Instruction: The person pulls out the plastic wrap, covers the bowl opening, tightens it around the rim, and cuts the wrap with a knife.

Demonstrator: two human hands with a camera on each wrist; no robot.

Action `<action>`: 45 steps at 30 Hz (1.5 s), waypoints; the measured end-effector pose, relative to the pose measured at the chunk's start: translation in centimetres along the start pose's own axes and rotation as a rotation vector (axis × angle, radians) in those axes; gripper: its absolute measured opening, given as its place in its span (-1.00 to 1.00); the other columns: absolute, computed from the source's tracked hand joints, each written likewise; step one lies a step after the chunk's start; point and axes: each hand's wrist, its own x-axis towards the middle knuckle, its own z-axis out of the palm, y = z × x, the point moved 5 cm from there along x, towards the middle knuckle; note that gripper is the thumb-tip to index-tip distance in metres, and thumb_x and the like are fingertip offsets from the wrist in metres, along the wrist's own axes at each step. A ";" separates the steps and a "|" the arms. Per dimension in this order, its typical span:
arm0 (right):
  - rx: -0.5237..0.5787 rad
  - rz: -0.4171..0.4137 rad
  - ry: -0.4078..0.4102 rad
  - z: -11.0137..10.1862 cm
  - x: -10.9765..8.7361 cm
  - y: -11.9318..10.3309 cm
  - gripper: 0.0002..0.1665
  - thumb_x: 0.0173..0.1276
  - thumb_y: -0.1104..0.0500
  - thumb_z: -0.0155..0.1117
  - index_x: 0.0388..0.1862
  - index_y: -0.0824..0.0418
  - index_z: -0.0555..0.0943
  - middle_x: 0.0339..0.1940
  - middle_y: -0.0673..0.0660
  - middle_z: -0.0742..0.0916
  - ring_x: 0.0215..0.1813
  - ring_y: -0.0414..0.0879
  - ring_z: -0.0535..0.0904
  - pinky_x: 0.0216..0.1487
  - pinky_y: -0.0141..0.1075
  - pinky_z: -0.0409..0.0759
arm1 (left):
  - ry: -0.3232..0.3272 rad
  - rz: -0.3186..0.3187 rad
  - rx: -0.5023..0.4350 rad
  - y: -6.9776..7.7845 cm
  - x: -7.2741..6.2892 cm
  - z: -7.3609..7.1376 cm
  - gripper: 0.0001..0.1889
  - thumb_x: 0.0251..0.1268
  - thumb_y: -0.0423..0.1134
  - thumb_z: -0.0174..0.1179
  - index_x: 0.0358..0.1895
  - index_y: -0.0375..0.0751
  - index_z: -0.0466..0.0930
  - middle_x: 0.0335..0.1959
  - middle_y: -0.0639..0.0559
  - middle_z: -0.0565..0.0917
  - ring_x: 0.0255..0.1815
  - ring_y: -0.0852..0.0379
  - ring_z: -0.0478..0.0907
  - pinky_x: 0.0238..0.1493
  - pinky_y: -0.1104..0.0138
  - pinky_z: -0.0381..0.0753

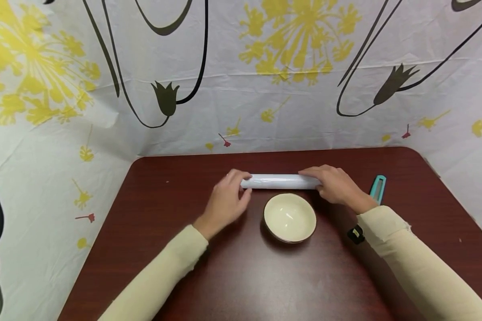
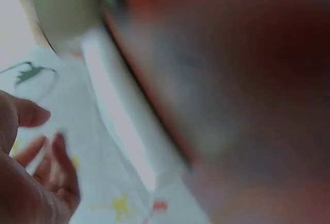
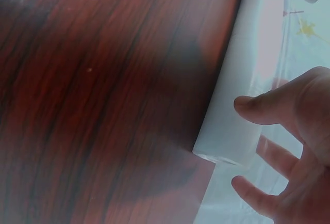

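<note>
A glossy white roll (image 1: 279, 181) lies crosswise on the table beyond a cream bowl (image 1: 290, 217) with a thin dark rim. At the roll's right end, my right hand (image 1: 337, 185) grips it; the right wrist view shows the thumb (image 3: 258, 108) on one side of the roll and fingers (image 3: 278, 157) toward the other. My left hand (image 1: 225, 200) is at the left end, its fingers loosely bent. In the left wrist view a gap shows between the left hand (image 2: 38, 162) and the roll (image 2: 124, 115). The bowl looks vacant inside.
A teal handle (image 1: 379, 186) with a slot lies right of the right hand, partly hidden by the forearm. A small black device (image 1: 356, 234) sits at the right wrist. The dark red-brown table (image 1: 176, 178) ends at a patterned white sheet (image 1: 225, 107) behind.
</note>
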 end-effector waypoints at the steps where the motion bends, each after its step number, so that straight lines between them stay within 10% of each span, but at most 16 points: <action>1: 0.005 0.001 0.004 0.0 0.0 0.1 -0.27 0.32 0.56 0.24 0.48 0.26 0.67 0.41 0.30 0.72 0.38 0.33 0.63 0.14 0.30 0.65 | 0.002 0.056 0.068 -0.4 0.5 -0.4 -0.60 0.45 -0.30 0.48 0.29 -0.26 0.69 0.16 -0.07 0.71 0.01 -0.02 0.66 0.12 0.15 0.71; 7: 0.025 -0.002 0.030 0.0 -0.1 0.3 -0.37 0.35 0.54 0.34 0.39 0.25 0.73 0.33 0.28 0.77 0.33 0.31 0.67 0.16 0.31 0.67 | -0.158 0.202 0.327 -2.5 2.6 -0.7 -0.45 0.37 -0.20 0.61 0.37 -0.20 0.70 0.32 -0.07 0.70 0.38 -0.15 0.53 0.38 -0.02 0.58; 13: 0.035 -0.028 0.051 0.0 -0.2 0.3 -0.44 0.34 0.53 0.44 0.30 0.26 0.77 0.26 0.27 0.80 0.24 0.29 0.73 0.14 0.27 0.70 | -0.255 0.199 0.421 -3.8 3.6 0.0 -0.60 0.42 -0.21 0.56 0.27 -0.15 0.80 0.23 -0.05 0.78 0.26 -0.13 0.67 0.27 -0.04 0.66; 25: 0.053 0.007 0.121 -0.9 -0.4 0.9 -0.60 0.31 0.43 0.60 0.11 0.23 0.86 0.10 0.20 0.86 0.15 0.21 0.79 0.08 0.19 0.76 | -0.212 0.119 0.277 -5.1 4.0 -0.6 -0.91 0.56 -0.30 0.43 -0.04 -0.19 0.87 -0.03 -0.01 0.85 0.00 -0.03 0.80 0.11 0.06 0.78; 45: 0.038 0.023 0.197 -2.4 -0.1 1.4 -0.92 0.47 0.36 0.52 -0.14 0.24 0.86 -0.21 0.13 0.87 -0.24 0.03 0.77 -0.23 0.01 0.73 | -0.157 -0.013 0.197 -5.2 4.9 -1.4 -0.82 0.68 -0.21 0.30 0.01 -0.21 0.85 -0.15 -0.06 0.88 -0.25 0.04 0.77 0.07 -0.01 0.72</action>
